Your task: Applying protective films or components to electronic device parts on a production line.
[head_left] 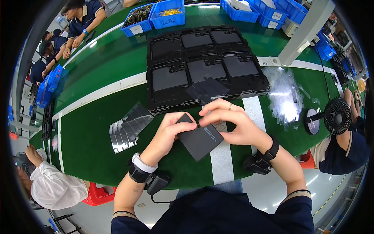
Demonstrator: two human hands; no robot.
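A flat black battery pack (pixel 200 140) with small pale print along one edge is tilted in front of me over the green table. My left hand (pixel 169 132) grips its upper left side, the thumb pressed on the top face near the far edge. My right hand (pixel 230 123) closes on the far right side, the thumb at the right edge and the fingertips bent over the far edge. A tiny part between the fingertips there is too small to make out. Just beyond, a black moulded tray (pixel 156 95) holds several flat dark packs in its compartments.
Dark film strips (pixel 208 89) lie over the tray's near edge. Clear label strips (pixel 130 126) are left, a heap of clear film pieces (pixel 286 97) right. A small black fan (pixel 337 116) stands far right beside a metal post (pixel 306 35). Blue bins (pixel 168 20) line the back.
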